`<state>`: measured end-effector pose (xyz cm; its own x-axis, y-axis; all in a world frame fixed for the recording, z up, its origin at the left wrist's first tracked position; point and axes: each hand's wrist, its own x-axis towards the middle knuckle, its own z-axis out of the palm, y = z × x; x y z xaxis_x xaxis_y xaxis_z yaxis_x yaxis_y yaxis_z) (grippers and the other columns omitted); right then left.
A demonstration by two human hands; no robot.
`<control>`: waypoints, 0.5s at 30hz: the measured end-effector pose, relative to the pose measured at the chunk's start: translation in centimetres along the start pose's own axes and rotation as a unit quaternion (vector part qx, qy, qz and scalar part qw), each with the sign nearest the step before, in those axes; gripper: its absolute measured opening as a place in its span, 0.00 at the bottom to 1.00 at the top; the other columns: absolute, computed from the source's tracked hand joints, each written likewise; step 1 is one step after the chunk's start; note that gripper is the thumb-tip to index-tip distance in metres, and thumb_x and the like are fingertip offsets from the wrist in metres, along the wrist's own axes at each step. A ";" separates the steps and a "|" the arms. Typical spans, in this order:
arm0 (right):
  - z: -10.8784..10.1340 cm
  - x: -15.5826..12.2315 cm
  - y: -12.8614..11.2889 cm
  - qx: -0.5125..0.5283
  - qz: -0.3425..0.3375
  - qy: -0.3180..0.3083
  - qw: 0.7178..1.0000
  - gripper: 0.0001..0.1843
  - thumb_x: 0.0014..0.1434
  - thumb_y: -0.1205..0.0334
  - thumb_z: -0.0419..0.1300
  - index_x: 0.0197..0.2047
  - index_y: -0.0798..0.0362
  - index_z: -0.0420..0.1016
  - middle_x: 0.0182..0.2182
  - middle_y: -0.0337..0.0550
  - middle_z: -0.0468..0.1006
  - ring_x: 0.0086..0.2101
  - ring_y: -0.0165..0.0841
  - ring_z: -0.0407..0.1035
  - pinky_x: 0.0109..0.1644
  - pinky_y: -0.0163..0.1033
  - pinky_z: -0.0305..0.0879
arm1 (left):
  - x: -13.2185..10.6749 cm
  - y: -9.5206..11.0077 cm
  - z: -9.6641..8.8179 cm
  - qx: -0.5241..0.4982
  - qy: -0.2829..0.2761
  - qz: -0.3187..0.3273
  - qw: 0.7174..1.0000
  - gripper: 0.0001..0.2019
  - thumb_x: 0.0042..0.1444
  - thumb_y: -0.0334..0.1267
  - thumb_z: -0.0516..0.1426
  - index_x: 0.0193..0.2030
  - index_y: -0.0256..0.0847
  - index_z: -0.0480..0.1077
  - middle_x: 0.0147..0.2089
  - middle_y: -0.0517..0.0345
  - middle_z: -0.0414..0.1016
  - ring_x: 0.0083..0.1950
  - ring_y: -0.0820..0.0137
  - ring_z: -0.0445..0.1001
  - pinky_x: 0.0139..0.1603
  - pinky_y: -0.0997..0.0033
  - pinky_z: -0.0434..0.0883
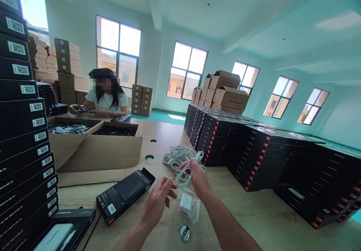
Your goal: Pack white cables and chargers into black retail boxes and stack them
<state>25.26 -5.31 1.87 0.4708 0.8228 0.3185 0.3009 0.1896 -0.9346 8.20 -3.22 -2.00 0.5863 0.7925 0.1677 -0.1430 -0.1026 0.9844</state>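
My right hand (pixel 199 177) is closed on a coiled white cable (pixel 184 175), held in loops just above the table. Left of the loops is my left hand (pixel 160 198), its fingers loosely curled and apart, with nothing visible in them. Below and between my hands, a white charger block (pixel 186 203) sits in a clear plastic tray (pixel 195 215). A small round black-and-white item (pixel 185 232) lies at the tray's near end. Behind my right hand is a heap of white cables (pixel 176 156). To the left lies a black box (pixel 124 194) with its end flap open.
Tall stacks of black boxes rise on the left (pixel 22 138) and right (pixel 254 153). An open black box (pixel 73 221) holds a white device at lower left. A cardboard carton (pixel 104 151) with small parts stands further back. Across the table (pixel 166 130) sits another person (pixel 105 96).
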 end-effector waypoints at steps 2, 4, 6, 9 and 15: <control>1.2 -2.7 0.6 0.059 -0.003 -0.043 0.997 0.39 0.60 0.23 0.45 0.29 0.49 0.79 0.25 0.42 0.72 0.25 0.35 0.65 0.28 0.39 0.64 | 0.2 0.1 0.0 -0.109 -0.081 -0.069 0.988 0.26 0.54 0.66 0.59 0.36 0.42 0.67 0.34 0.58 0.73 0.31 0.69 0.76 0.21 0.75 0.64; 1.7 -4.2 1.1 0.103 0.002 -0.096 0.990 0.36 0.60 0.24 0.49 0.33 0.49 0.78 0.24 0.39 0.69 0.21 0.32 0.62 0.22 0.37 0.58 | -0.1 -0.3 0.0 -0.190 -0.109 -0.118 0.969 0.26 0.49 0.62 0.66 0.38 0.41 0.67 0.33 0.60 0.74 0.27 0.73 0.74 0.18 0.78 0.60; 1.5 -4.7 1.4 0.117 -0.003 -0.118 0.986 0.34 0.60 0.26 0.52 0.34 0.50 0.77 0.24 0.37 0.67 0.20 0.30 0.59 0.22 0.35 0.55 | -0.6 -0.5 0.0 -0.242 -0.094 -0.149 0.954 0.25 0.48 0.56 0.70 0.40 0.41 0.68 0.34 0.60 0.76 0.26 0.76 0.73 0.18 0.80 0.61; 0.2 -4.7 1.6 0.098 -0.021 -0.102 0.990 0.32 0.57 0.29 0.59 0.28 0.53 0.72 0.21 0.34 0.62 0.23 0.28 0.55 0.27 0.35 0.53 | -1.4 -0.1 -0.3 -0.282 -0.100 -0.202 0.932 0.21 0.50 0.50 0.71 0.38 0.39 0.69 0.38 0.57 0.78 0.30 0.76 0.76 0.22 0.82 0.66; -1.6 -4.7 1.4 0.140 0.028 -0.152 0.978 0.28 0.55 0.36 0.66 0.29 0.55 0.74 0.20 0.33 0.64 0.22 0.25 0.53 0.27 0.34 0.50 | -2.2 0.4 -0.9 -0.322 -0.232 -0.269 0.878 0.19 0.58 0.53 0.64 0.34 0.38 0.68 0.42 0.47 0.80 0.22 0.76 0.74 0.11 0.83 0.45</control>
<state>24.77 -9.81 -0.68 0.1995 0.9490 0.2440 0.0219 0.2446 -0.9694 6.19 -4.46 -2.01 0.9472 0.2772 -0.1609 -0.0798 0.6902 0.7192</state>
